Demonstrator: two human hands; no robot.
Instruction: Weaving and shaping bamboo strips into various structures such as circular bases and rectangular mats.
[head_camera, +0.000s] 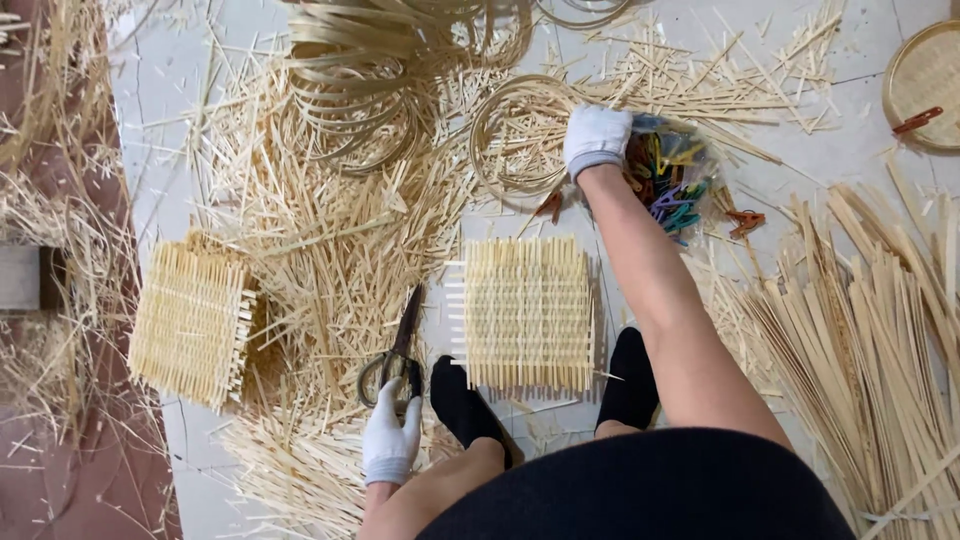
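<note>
Two gloved hands, left hand (390, 440) by scissors (398, 350), right hand (596, 138) in clip bag (672, 172)

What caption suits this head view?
Gloved right hand reaches into bag of clips; left hand rests by scissors.

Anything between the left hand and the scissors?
No. The left hand already rests at the handles of the scissors, with nothing visible between them. Loose bamboo strips lie under and around the blades only.
</note>
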